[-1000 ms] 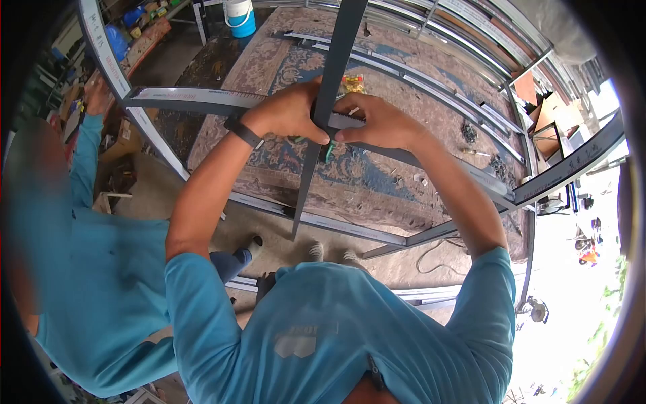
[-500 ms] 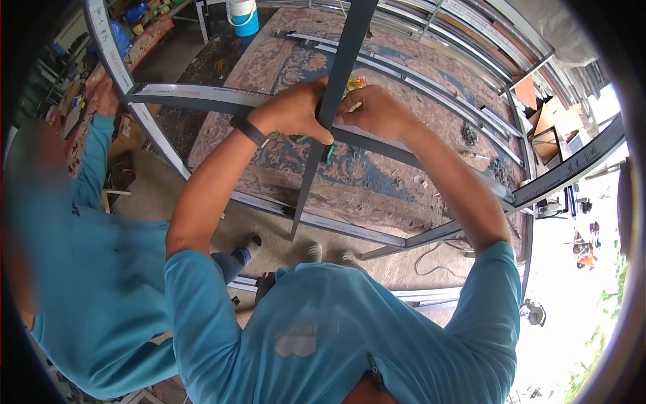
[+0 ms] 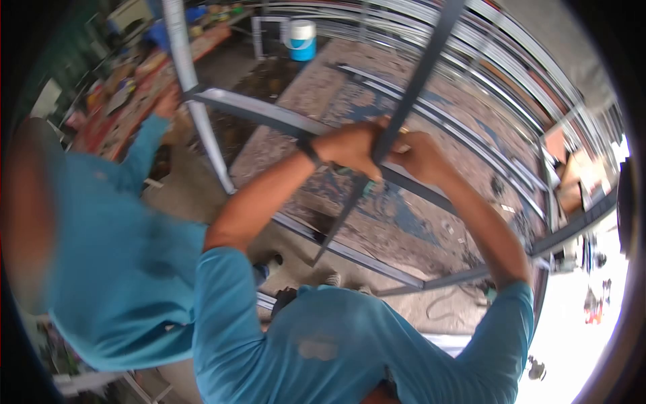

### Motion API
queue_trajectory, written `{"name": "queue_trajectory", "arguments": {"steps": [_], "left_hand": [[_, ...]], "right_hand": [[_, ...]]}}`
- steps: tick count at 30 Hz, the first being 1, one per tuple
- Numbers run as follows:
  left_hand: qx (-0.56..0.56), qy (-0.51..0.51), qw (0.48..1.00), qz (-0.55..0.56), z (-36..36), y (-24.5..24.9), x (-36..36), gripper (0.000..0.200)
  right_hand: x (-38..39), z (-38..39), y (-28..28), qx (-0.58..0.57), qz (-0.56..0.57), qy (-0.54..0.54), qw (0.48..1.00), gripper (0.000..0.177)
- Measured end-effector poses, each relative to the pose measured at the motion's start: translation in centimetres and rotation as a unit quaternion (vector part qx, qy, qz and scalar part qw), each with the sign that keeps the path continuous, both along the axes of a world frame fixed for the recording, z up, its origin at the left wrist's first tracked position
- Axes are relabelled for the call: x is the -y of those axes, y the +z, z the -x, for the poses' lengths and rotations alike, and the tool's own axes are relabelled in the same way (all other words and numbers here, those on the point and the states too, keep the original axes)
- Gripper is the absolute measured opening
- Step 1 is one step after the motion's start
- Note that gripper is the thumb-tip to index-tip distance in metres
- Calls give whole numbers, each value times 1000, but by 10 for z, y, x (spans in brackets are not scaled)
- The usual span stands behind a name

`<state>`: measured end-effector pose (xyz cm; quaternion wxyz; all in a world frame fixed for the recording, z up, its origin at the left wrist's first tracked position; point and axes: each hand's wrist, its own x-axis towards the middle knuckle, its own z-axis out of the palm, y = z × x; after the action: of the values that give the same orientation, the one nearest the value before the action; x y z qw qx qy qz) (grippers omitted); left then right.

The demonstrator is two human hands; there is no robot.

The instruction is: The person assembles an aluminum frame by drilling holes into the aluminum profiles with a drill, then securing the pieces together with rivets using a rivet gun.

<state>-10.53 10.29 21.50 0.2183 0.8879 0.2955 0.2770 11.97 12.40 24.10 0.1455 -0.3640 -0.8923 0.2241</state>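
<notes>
My left hand clamps the long dark-grey metal bar at the grey metal crossbar, probably steadying it; my curled right hand, just right, has drawn its thumb away, its hold unclear.

Your short-sleeved blue cloth shirt has a blurry, pale grey patch. Your thin band is black. The long, flat metal bar standing up in front of you is dark grey, and the long metal bar crossing it is grey with a paler top. You see a small green piece, a round blue bucket with a white top, and a brownish-pink carpet with patchy blue shapes.
</notes>
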Motion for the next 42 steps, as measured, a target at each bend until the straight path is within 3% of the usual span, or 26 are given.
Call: {"name": "queue_trajectory", "arguments": {"steps": [3, 7, 10, 15, 19, 22, 23, 28, 32, 33, 35, 37, 39, 42], "left_hand": [[-25, 46, 998, 26, 0, 9, 7, 63], [-12, 22, 997, 72, 0, 20, 15, 62], [-20, 5, 1000, -5, -1, 1, -1, 66], [-18, 60, 993, 100, 0, 6, 3, 68], [1, -40, 998, -38, 0, 1, -4, 67], [-48, -4, 999, 25, 6, -7, -9, 58], [-34, 25, 999, -24, 7, -6, -6, 60], [-43, 84, 994, 52, 2, 1, 6, 69], [-6, 18, 999, 39, 3, -11, -7, 66], [-27, 8, 999, -20, 3, -13, -12, 64], [-27, 5, 998, 62, 1, -6, -6, 59], [-42, 3, 999, 25, -4, 8, 4, 58], [0, 9, 998, 68, -7, 8, 6, 68], [-35, 69, 991, 110, -7, 15, 13, 83]], "right_hand": [[-6, 7, 4, 15, 28, -3, 999, 16], [-1, 14, 12, 59, 37, -10, 998, 18], [-8, 12, -16, 46, 64, 32, 996, 26], [-3, 10, -18, 8, 79, 28, 996, 26], [-5, -8, -10, -44, 40, 38, 998, 17], [-13, -5, -7, -57, 75, 52, 994, 10], [-15, -2, -8, -46, 81, 47, 994, 10], [-7, 4, 0, -18, 157, -4, 987, 17], [2, 8, 5, 11, 101, 7, 995, 18], [3, 7, 6, 29, 81, 36, 996, 20], [-2, 1, -3, 23, 122, 16, 992, 21], [-12, -5, -14, 22, 90, 43, 995, 24], [4, -3, 17, 76, 101, 2, 992, 23], [2, -7, 16, 28, 76, 11, 997, 19]]}}
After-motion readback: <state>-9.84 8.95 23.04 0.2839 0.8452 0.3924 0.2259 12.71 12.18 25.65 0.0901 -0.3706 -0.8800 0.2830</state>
